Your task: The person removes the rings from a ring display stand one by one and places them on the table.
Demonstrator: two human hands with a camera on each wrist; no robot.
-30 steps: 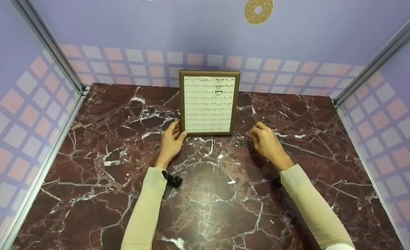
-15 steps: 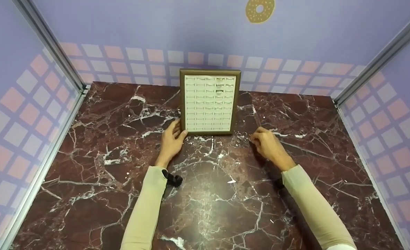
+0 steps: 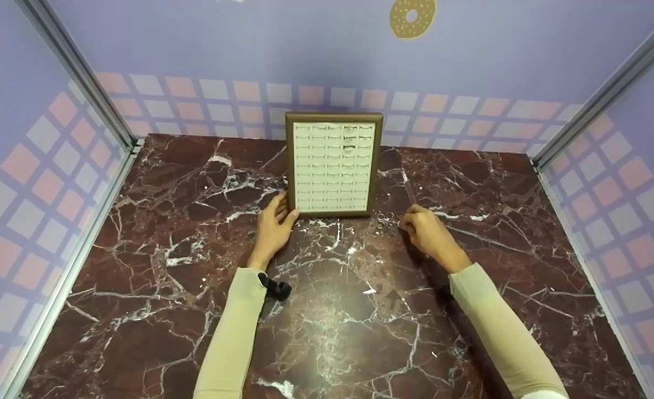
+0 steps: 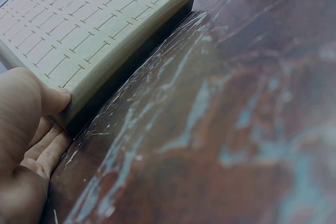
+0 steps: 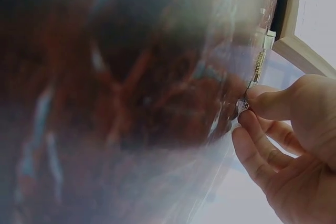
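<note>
A ring display board [image 3: 333,215] with a brown frame and a white slotted pad leans upright at the back of the table. A few rings [image 3: 349,147] sit in slots near its upper right. My left hand [image 3: 273,227] grips its lower left corner; in the left wrist view the thumb lies on the frame [image 4: 126,61] and the fingers reach behind. Several loose rings [image 3: 381,225] lie on the table beside the board's lower right corner. There my right hand [image 3: 428,235] pinches a small ring [image 5: 242,105] with thumb and fingertips, mostly covered by them.
Dark red marble-patterned table [image 3: 194,310] spreads around both hands. A purple wall [image 3: 205,44] with pink and white squares stands behind the board. Side walls with metal edge strips [image 3: 77,249] bound the table left and right.
My right hand has shifted slightly toward me and to the right, beside the loose rings. The left hand and the board stay where they were.
</note>
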